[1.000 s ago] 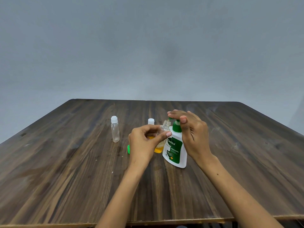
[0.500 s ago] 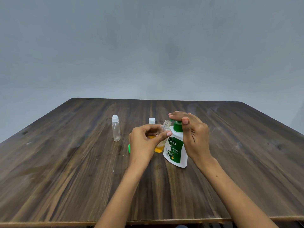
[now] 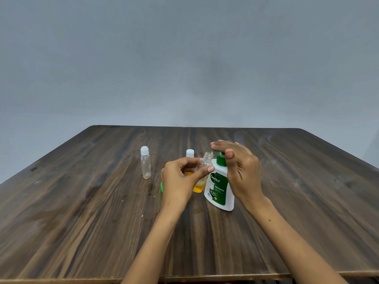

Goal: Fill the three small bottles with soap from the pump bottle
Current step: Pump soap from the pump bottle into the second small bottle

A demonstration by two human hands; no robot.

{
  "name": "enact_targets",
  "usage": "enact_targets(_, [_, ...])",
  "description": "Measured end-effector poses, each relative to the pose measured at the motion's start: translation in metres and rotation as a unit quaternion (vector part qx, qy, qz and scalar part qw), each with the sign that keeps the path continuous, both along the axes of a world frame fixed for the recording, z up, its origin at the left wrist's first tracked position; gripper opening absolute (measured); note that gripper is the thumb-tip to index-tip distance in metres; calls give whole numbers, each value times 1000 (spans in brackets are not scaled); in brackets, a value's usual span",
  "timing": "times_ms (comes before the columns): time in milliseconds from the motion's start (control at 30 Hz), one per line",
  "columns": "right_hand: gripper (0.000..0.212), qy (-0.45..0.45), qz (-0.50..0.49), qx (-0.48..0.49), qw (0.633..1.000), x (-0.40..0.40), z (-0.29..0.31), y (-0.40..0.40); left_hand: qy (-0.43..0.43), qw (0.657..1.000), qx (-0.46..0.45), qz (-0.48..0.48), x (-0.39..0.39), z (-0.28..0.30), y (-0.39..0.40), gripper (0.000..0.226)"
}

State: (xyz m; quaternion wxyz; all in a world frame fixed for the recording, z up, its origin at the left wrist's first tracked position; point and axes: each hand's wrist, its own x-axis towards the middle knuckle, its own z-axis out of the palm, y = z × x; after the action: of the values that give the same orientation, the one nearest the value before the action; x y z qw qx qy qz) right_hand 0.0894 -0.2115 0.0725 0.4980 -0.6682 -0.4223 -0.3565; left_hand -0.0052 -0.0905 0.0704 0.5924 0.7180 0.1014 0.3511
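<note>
Little has moved since the earlier frames: right hand [image 3: 239,171] still lies flat-fingered on the green pump head of the pump bottle [image 3: 220,186], mid-table [image 3: 82,212]. Left hand [image 3: 181,181] still pinches the open small bottle [image 3: 202,177], tilted under the spout, amber soap at its bottom. Empty capped bottle [image 3: 145,162] stands well left; second capped bottle [image 3: 190,153] sits behind the left hand, green cap [image 3: 161,187] peeking out beside it.

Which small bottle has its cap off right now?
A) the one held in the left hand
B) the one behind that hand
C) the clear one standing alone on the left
A: the held bottle in the left hand shows a bare open neck tilted toward the pump bottle; the other two wear white caps.
</note>
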Motion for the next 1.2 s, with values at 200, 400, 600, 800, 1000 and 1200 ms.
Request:
enact_targets(200, [68,-7,-4,1,1000,0,0,0,-1,1000,2,-7,0,1,-1,41])
enact_targets(400, [66,-1,2,7,1000,0,-2,1,-1,1000,-3,-4,2,-1,0,25])
enact_targets(600, [68,1,8,3,1000,0,-1,0,-11,1000,0,-5,2,3,-1,22])
enact_targets(800, [68,6,11,3,1000,0,0,0,-8,1000,8,-1,4,2,-3,25])
enact_targets(1000, [69,0,8,1,1000,1,1,-1,-7,1000,7,1,5,3,-2,27])
enact_targets(1200, [68,-3,9,0,1000,2,1,-2,-5,1000,8,1,5,2,-1,26])
